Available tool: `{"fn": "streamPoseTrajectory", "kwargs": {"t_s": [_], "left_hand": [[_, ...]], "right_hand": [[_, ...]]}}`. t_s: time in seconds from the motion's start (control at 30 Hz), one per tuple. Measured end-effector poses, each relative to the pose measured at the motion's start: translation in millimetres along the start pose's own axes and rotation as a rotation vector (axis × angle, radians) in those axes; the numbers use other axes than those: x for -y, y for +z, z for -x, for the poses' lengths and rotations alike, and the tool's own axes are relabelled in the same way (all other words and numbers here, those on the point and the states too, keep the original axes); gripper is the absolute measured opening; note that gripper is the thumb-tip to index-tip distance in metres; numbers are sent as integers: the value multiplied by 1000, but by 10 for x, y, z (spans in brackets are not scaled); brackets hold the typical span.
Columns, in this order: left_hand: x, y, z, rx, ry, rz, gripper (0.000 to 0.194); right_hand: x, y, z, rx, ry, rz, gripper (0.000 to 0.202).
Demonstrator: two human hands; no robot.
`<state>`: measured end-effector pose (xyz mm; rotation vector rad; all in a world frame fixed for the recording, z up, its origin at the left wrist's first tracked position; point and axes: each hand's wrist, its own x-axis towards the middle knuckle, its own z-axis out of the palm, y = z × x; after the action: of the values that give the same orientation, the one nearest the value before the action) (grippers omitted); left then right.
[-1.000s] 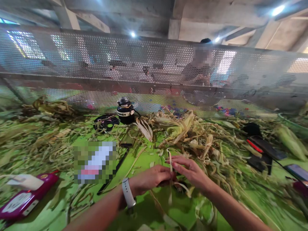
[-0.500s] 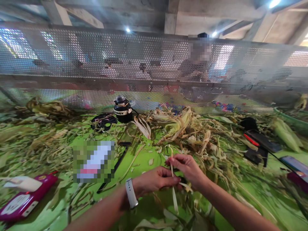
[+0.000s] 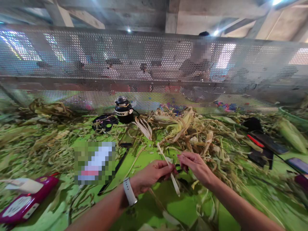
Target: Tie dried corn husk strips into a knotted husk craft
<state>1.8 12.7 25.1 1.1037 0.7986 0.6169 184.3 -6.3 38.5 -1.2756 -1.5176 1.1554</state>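
My left hand [image 3: 157, 173], with a white watch [image 3: 130, 191] on its wrist, pinches a narrow pale strip of dried corn husk [image 3: 175, 185]. The strip slants through the fingers, one end up to the left and the other down to the right. Just to its right, my right hand [image 3: 196, 166] is closed, fingertips pressed together; what they hold, if anything, I cannot make out. A small dark thing shows between the two hands, too unclear to name. Loose husk pieces lie on the green tabletop [image 3: 144, 208] beneath them.
Dried husks [image 3: 178, 126] are heaped ahead, before a perforated metal screen [image 3: 154, 70]. A black jar [image 3: 124, 110] stands at the back. A magenta device [image 3: 29, 199] lies left, phones [image 3: 298, 166] and a green basket [image 3: 295, 117] right. People sit beyond the screen.
My right hand has drawn away from the strip to the right. The strip, in my left hand, has tilted from near upright to slanting up and left.
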Motion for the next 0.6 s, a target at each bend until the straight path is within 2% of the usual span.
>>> {"fn": "streamPoseTrajectory", "kwargs": {"t_s": [0.1, 0.27, 0.47, 0.6], "left_hand": [[6, -17, -7, 157, -7, -57, 35], [-10, -10, -18, 131, -4, -54, 33], [-26, 30, -25, -1, -28, 237, 25], [-12, 21, -40, -32, 4, 308, 19]], "right_hand": [[-34, 27, -10, -91, 46, -58, 47], [-98, 41, -42, -196, 53, -87, 45], [-63, 16, -15, -70, 60, -9, 50], [-48, 51, 37, 18, -62, 191, 47]]}}
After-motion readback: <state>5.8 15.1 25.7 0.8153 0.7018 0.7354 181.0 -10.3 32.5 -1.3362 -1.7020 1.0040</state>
